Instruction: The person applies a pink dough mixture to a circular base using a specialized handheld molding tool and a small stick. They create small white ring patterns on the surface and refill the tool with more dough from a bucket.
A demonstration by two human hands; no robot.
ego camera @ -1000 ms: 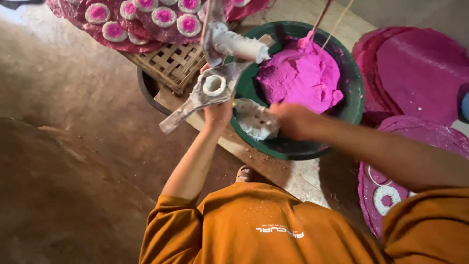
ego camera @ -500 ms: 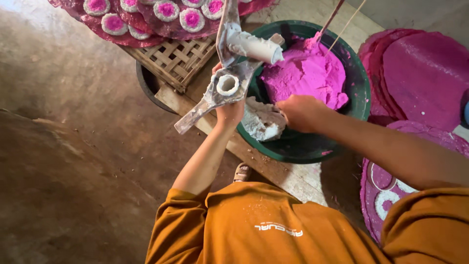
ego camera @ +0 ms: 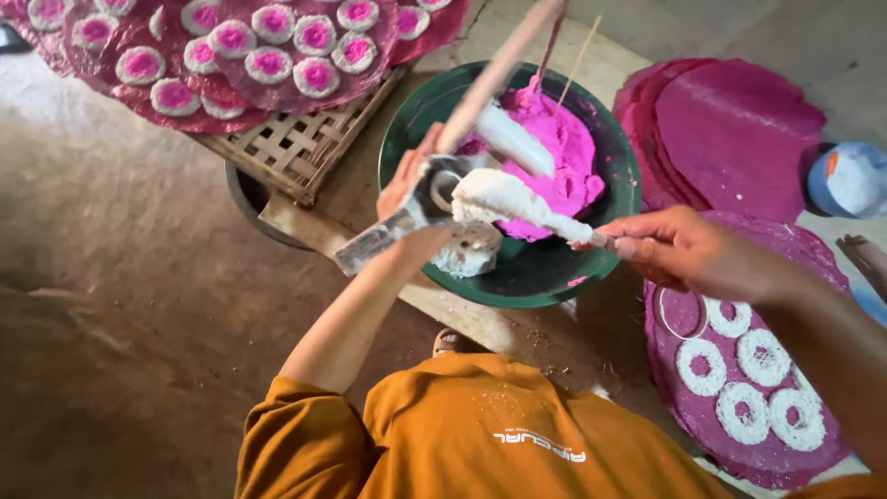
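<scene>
Left hand: the left hand (ego camera: 407,199) holds a metal press mould (ego camera: 420,208) tilted over the near left rim of the green bowl (ego camera: 407,139); fingers clenched round its frame, so the open ring faces the spoon.
Right hand: the right hand (ego camera: 679,249) pinches the handle of a spatula (ego camera: 517,205), fingers closed on it, reaching in from the bowl's right rim.
White dough: a lump rides on the spatula blade, just beside the mould's ring, apparently so spills drop into the bowl; a second white lump (ego camera: 469,251) lies inside by the near rim.
Pink dough: a mound (ego camera: 559,152) fills the bowl's far side.
Edges: a woven tray (ego camera: 296,148) of pink-centred rings (ego camera: 268,63) overhangs at the far left; purple discs (ego camera: 730,129) and a disc with white rings (ego camera: 739,411) crowd the right.
Open room: bare floor (ego camera: 120,277) to the left.
</scene>
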